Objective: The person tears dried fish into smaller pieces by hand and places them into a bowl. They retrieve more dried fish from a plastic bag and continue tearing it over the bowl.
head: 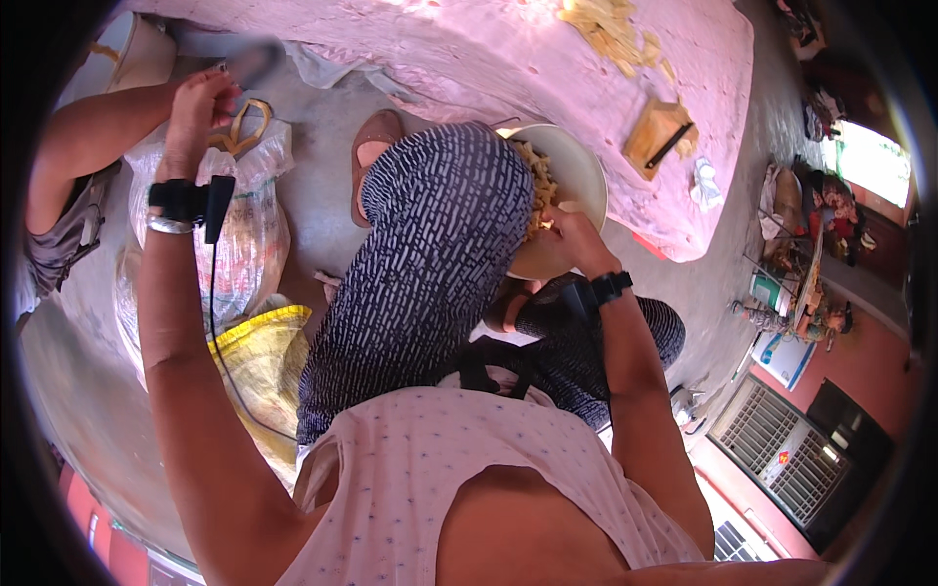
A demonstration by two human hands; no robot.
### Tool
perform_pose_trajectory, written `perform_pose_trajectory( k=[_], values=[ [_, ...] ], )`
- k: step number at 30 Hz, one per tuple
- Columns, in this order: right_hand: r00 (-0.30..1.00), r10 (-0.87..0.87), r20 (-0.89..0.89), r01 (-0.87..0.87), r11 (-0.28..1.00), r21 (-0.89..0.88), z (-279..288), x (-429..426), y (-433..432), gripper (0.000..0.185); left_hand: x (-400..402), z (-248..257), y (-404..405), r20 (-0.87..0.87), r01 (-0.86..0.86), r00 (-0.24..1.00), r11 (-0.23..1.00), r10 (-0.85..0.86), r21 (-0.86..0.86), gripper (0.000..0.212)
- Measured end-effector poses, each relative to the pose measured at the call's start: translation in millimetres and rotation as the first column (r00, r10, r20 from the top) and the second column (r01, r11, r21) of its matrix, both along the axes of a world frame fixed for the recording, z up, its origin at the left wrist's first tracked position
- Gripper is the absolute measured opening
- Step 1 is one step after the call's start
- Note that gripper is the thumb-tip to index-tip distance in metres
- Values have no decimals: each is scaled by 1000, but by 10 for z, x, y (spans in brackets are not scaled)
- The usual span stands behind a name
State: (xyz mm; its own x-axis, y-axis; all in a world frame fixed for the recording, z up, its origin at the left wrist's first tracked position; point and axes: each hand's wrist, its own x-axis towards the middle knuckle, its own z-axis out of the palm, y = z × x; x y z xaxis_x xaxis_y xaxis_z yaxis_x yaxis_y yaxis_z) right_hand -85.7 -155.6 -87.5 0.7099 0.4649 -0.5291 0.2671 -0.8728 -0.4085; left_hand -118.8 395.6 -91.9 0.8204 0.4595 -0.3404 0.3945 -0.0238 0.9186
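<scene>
My right hand [575, 233] reaches into a white tub [586, 165] beside my knee. Its fingertips touch pale yellow strips [542, 183] heaped inside; whether they grip a strip is hidden. My left hand [199, 113] is raised at the upper left, fingers partly curled, with nothing visible in them. Below it stands a translucent woven plastic sack [249, 220] with a tan strap loop [253, 124] at its top. Part of the tub is hidden behind my patterned trouser leg [447, 198].
A pink quilted cloth [513, 55] bears more strips [604, 29], a wooden block [652, 139] with a dark bar, and crumpled white tissue [705, 183]. A yellow-edged sack [267, 351] lies by my leg. Another person's bare limb [102, 124] and a white bucket [139, 55] are at left.
</scene>
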Motion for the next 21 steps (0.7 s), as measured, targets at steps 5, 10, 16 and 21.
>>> perform_pose_trajectory(
  k=[5,10,16,21],
  values=[
    [999,20,43,-19,999,-27,22,-106,96,17,-120,-1362,446,-358,191,933,795,35,575,33],
    [996,86,-2,-85,992,-98,-21,-183,41,21,-157,-1590,349,-623,541,782,455,38,707,40],
    [997,75,-3,-75,996,-51,159,-5,533,21,-544,-1678,809,-738,553,649,550,187,626,49],
    [996,93,-12,-94,995,-44,472,75,906,24,-877,-1303,645,-809,732,587,412,22,542,39]
  ],
)
